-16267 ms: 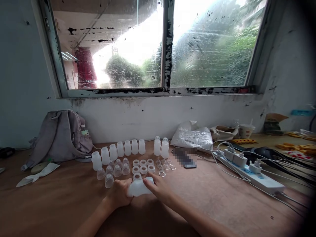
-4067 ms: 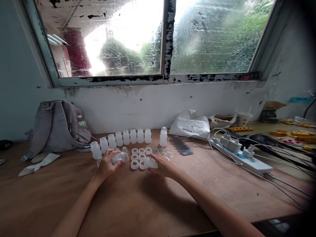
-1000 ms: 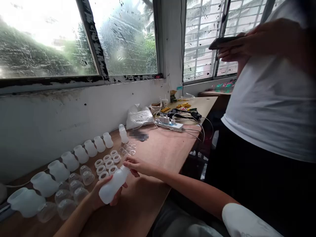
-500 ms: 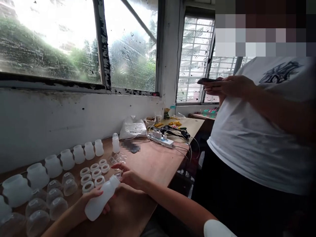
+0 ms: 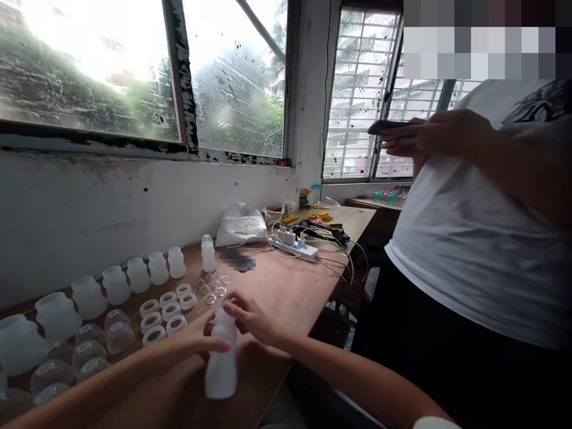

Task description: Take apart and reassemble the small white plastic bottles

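Observation:
A frosted white baby bottle (image 5: 221,372) stands nearly upright in front of me, just at or above the table. My left hand (image 5: 199,335) is closed around its upper body, thumb across the near side. At the bottle's top, my right hand (image 5: 252,316) grips with bent fingers. Those fingers cover the neck, so any small clear part there is hidden. Beyond the hands lie several thin clear rings (image 5: 209,298). Several white screw collars (image 5: 176,323) sit in rows left of them. Further left are clear dome caps (image 5: 120,337).
Frosted bottles (image 5: 115,284) line the wall, and one capped bottle (image 5: 208,253) stands apart. A white plastic bag (image 5: 241,226) and a power strip (image 5: 295,245) with cables lie farther back. A person in a white shirt (image 5: 482,214) stands at right, holding a dark phone-like object (image 5: 391,126).
The bottle has swung from tilted to nearly upright and moved right. My right hand has shifted right and now holds the bottle's top; the clear piece at its fingers is no longer visible.

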A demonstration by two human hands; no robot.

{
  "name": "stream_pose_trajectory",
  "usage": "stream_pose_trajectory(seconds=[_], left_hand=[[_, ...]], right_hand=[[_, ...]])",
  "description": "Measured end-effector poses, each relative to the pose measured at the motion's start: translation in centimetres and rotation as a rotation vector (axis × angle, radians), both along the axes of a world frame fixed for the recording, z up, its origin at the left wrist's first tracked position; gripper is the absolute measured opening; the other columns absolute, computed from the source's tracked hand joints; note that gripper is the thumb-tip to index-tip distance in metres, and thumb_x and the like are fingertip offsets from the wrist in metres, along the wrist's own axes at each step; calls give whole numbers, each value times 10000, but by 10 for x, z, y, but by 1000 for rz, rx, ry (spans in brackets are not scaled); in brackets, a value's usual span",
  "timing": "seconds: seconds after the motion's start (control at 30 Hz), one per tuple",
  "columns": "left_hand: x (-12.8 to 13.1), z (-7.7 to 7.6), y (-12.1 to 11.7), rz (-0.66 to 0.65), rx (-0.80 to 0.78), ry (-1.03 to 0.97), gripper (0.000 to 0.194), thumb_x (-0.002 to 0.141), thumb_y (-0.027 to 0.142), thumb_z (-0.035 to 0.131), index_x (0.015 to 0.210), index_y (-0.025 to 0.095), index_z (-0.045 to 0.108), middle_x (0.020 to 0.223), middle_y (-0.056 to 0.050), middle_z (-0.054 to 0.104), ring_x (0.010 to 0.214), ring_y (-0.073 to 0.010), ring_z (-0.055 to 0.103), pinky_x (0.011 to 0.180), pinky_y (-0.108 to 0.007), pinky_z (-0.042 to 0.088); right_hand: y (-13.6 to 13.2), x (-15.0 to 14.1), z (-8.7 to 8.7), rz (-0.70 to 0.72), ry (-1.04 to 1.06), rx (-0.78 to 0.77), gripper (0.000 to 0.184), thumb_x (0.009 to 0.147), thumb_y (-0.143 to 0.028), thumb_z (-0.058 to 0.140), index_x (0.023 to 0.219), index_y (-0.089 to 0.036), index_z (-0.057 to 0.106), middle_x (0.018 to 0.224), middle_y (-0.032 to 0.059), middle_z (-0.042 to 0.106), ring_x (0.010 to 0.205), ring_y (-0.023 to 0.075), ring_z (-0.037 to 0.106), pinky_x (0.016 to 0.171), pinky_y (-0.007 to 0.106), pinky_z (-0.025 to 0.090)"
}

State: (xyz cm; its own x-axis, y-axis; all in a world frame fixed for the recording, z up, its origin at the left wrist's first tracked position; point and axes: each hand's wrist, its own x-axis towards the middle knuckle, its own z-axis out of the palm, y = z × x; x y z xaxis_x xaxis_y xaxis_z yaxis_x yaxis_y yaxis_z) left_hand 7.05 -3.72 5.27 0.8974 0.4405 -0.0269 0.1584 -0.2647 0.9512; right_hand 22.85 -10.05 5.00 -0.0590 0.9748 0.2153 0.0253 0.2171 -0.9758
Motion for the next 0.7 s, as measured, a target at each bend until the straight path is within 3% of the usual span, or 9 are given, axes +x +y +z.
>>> stream_pose_trajectory(seconds=[0.1,0.17,0.3,0.4,0.57,0.7], left_hand=[[7,16,7,-42,-8,-14,702,679,347,576,1256,218,198,980,-75,570,668,-149,547,398,-182,370],[5,20,19,-2,47,-33,752,676,354,593,1265,219,147,963,-74,569,635,-133,530,393,-179,357],[-3,15,40,73,174,-52,713,650,341,631,1225,188,238,849,-34,573,717,-147,528,549,-235,417],[-9,9,43,133,278,-70,662,657,357,622,1203,196,284,842,-22,566,746,-153,523,637,-277,417],[-15,7,38,200,362,-71,678,646,384,625,1205,210,282,816,-4,543,681,-138,521,624,-280,417],[-20,5,34,272,386,-112,764,638,383,634,1258,242,212,826,2,516,575,-98,507,571,-264,430]], right_hand=[[18,5,14,-1,5,33,248,755,-408,517,864,-186,506,644,-50,444,436,31,344,363,155,241],[32,10,24,52,4,42,227,742,-383,531,861,-190,529,668,-43,461,460,40,374,371,159,271],[51,19,37,190,-65,21,253,702,-373,575,859,-174,588,718,-19,495,537,59,428,426,174,340],[57,19,39,149,-143,76,287,711,-396,569,831,-142,624,659,-13,504,530,60,416,441,183,329],[65,12,40,138,-116,124,291,672,-350,621,860,-130,651,712,11,581,613,87,473,527,213,357],[74,10,42,172,21,131,251,648,-278,650,862,-145,650,775,19,614,690,107,520,618,237,387]])
